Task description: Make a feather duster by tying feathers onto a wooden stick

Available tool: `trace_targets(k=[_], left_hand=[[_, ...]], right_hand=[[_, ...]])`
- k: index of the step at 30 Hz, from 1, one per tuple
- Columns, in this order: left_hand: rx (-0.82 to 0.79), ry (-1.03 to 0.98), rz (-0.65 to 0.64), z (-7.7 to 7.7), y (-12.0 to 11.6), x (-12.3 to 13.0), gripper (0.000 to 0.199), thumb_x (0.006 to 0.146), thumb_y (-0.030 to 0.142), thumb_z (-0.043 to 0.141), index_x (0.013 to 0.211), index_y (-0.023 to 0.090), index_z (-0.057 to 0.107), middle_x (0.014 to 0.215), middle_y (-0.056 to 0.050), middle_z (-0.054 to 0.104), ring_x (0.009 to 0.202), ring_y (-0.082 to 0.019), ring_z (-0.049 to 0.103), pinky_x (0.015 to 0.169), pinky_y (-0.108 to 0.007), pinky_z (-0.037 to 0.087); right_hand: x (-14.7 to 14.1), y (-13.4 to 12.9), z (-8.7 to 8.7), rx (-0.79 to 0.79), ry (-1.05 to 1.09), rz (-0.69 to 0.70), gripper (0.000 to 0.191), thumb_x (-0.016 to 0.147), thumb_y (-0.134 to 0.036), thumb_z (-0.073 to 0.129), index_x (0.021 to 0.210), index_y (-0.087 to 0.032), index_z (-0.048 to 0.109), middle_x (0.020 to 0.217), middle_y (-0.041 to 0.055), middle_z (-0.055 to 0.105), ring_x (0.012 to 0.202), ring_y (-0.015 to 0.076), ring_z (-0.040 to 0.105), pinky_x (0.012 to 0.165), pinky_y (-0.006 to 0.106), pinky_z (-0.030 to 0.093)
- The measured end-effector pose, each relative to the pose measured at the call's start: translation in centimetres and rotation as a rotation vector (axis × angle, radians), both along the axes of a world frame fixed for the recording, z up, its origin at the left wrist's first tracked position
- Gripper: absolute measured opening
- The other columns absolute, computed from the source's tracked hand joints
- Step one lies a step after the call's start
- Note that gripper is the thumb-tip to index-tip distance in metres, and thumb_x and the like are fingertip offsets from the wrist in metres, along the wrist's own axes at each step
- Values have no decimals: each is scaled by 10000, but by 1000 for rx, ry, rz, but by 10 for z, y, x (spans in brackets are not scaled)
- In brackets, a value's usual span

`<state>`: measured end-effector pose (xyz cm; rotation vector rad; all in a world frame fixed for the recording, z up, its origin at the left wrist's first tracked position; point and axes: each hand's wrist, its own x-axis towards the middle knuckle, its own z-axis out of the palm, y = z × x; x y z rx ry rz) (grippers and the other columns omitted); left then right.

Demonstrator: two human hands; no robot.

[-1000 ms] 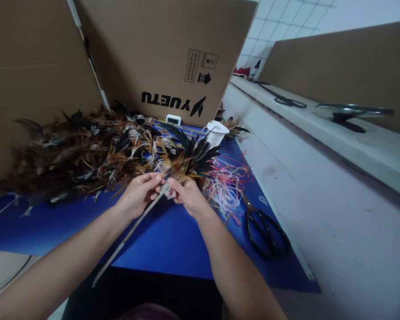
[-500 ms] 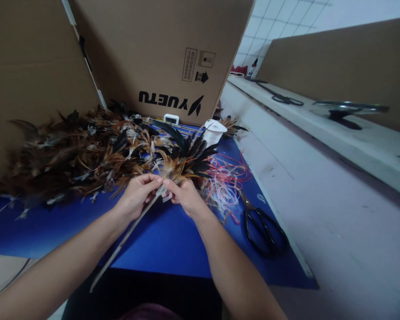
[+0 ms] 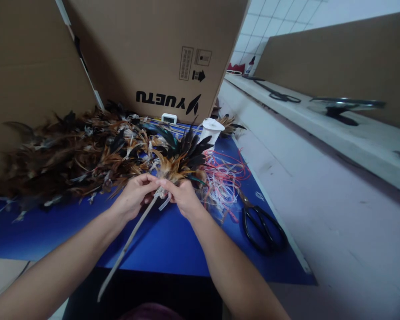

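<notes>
Both my hands meet around the base of a feather bunch [image 3: 178, 164], whose brown and black-green plumes fan out away from me. A thin pale stick [image 3: 130, 242] runs from that base down toward my lap. My left hand [image 3: 135, 195] is closed, pinching the bunch near the top of the stick. From the other side my right hand [image 3: 183, 195] grips the same base, thumb tip close to the left fingers. A short whitish strip [image 3: 165, 202] hangs below the right thumb. The other fingertips are partly hidden.
A big heap of feathers [image 3: 63, 155] covers the left of the blue table [image 3: 166, 253]. Black-handled scissors [image 3: 263, 226], tangled pink and white strings [image 3: 223, 182] and a white spool [image 3: 211, 130] are on the right. A cardboard box [image 3: 153, 49] stands behind; a ledge [image 3: 303, 106] runs along the right.
The stick's lower end has swung slightly right and down. The whitish strip hangs lower and longer below my right thumb. Both hands keep their hold on the bunch; the view has shifted slightly.
</notes>
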<state>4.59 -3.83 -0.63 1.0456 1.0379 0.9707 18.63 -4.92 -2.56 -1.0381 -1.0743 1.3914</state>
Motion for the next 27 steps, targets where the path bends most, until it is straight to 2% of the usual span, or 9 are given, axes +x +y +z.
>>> trace_targets(k=[7,12,14,16,19,21,23,25,27], left_hand=[[-84,-63,-80,3,0,0,296,624,318,782,665,149,542,507,51,498,379,-23,374,339,-129,239],[-40,-62,-125,12,4,-10,242,664,316,748,728,148,586,602,21,533,450,-44,428,362,-131,248],[65,-31,-45,13,12,-20,224,697,328,714,797,157,611,691,0,570,490,-56,457,370,-138,247],[228,101,56,9,24,-33,207,748,340,659,851,162,634,689,-6,573,506,-71,466,378,-153,258],[579,507,125,-1,42,-49,195,778,298,612,913,172,676,705,-24,612,594,-119,541,493,-206,395],[846,778,18,-7,48,-55,191,801,244,560,920,185,698,823,-49,651,763,-166,601,671,-262,466],[1030,966,-144,-11,50,-57,266,815,169,488,981,200,695,949,-66,647,887,-190,606,785,-294,468],[1113,1105,-248,-14,49,-57,362,812,111,435,1074,208,665,1053,-80,619,956,-203,593,818,-308,469],[1134,1213,-274,-16,47,-56,393,814,101,420,1117,211,644,1105,-91,596,995,-218,576,819,-316,472]], right_hand=[[-4,-1,2,-46,134,1,273,645,-377,705,663,-113,635,523,-1,586,421,88,485,401,205,352],[1,-1,11,39,191,-40,211,662,-330,700,646,-134,624,526,-22,571,431,82,474,410,209,367],[7,-1,17,61,226,-93,196,650,-316,711,644,-138,628,547,-22,580,451,83,486,430,213,391],[14,0,22,52,254,-138,202,629,-314,728,650,-136,635,565,-18,590,470,87,502,443,215,410],[22,2,27,19,267,-177,225,603,-324,745,644,-133,634,567,-17,593,475,89,511,436,210,415],[25,2,28,1,263,-197,234,590,-326,750,636,-130,630,562,-17,592,465,86,506,426,207,415],[26,3,28,3,259,-199,235,593,-326,749,640,-126,634,563,-17,593,461,83,505,427,205,420],[26,4,26,16,256,-183,231,606,-325,744,646,-125,636,568,-18,592,465,81,510,429,201,422],[26,4,24,24,255,-170,227,613,-323,742,646,-128,632,571,-17,592,473,85,518,429,202,421]])
